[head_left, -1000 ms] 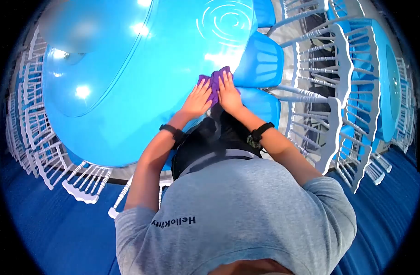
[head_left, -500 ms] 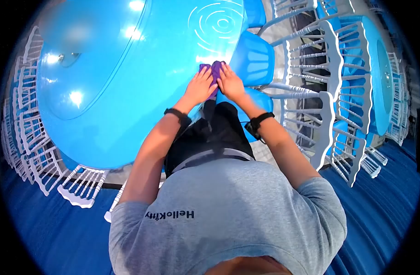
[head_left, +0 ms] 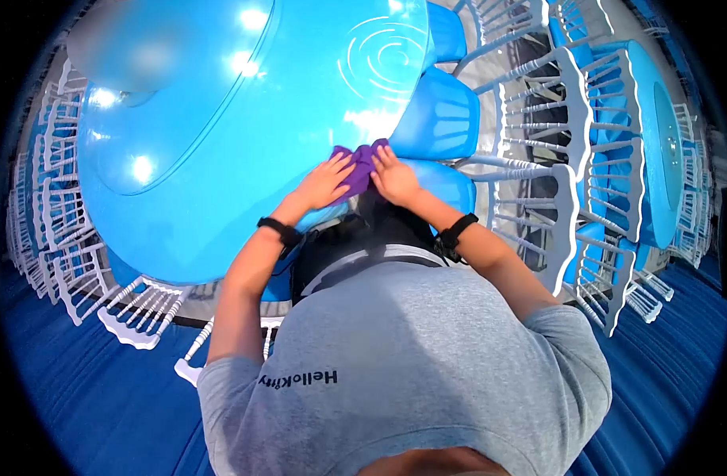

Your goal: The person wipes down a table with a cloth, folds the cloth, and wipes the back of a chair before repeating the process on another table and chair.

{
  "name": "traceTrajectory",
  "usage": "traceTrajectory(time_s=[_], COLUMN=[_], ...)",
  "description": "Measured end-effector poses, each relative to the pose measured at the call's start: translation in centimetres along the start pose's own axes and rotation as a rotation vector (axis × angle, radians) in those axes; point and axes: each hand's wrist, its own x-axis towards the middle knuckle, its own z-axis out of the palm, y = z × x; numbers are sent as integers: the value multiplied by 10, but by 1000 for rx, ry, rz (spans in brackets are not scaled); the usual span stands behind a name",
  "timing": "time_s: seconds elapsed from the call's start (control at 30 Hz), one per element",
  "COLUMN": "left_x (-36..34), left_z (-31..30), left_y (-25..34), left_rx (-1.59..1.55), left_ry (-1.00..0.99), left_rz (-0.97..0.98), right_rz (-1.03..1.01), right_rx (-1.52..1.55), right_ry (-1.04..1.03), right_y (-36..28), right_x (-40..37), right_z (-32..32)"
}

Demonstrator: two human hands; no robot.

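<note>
A bunched purple cloth (head_left: 355, 176) lies at the near edge of a large round glossy blue table (head_left: 244, 182). From the left, my left hand (head_left: 324, 181) lies over the cloth with its fingers holding it. My right hand (head_left: 394, 176) grips the cloth's right end, its fingertips along the upper edge. The two hands are a little apart, with the cloth spread between them. Part of the cloth is hidden under the fingers.
Blue chair seats (head_left: 439, 115) stand close to the table's right edge, with white spindle-backed chairs (head_left: 569, 119) beside them. Another blue table (head_left: 657, 151) is farther right. More white chairs (head_left: 145, 313) line the near left, and blue fabric (head_left: 117, 381) covers the ground.
Both hands and the cloth have come down toward my body along the table edge. The hands are farther apart, and the cloth is spread wider.
</note>
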Motion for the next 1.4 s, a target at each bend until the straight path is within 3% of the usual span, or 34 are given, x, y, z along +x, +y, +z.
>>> traceTrajectory(time_s=[0.2,0.47,0.57,0.63,0.9,1.1,1.2,1.27,1.4], left_x=[-5,43,80,102,102,26,1,1,20], left_z=[-5,2,5,-7,-13,-6,4,13,11], left_y=[21,22,23,21,20,28,29,27,37], left_rx=[30,152,175,215,132,99,121,122,82], left_ry=[-37,-20,83,51,95,-34,-48,59,57], left_rz=[-88,-67,-153,-173,-186,-88,-68,-54,-113], right_rz=[-115,12,84,75,-1,-188,-187,-158,-112], right_rx=[-34,-84,-111,-163,-69,35,61,51,8], right_ry=[137,234,308,384,307,161,153,158,156], right_y=[0,10,31,50,58,20,3,-1,10], right_x=[-16,-4,18,33,36,-11,-23,-24,-16], right_z=[18,19,16,8,3,11,17,16,12])
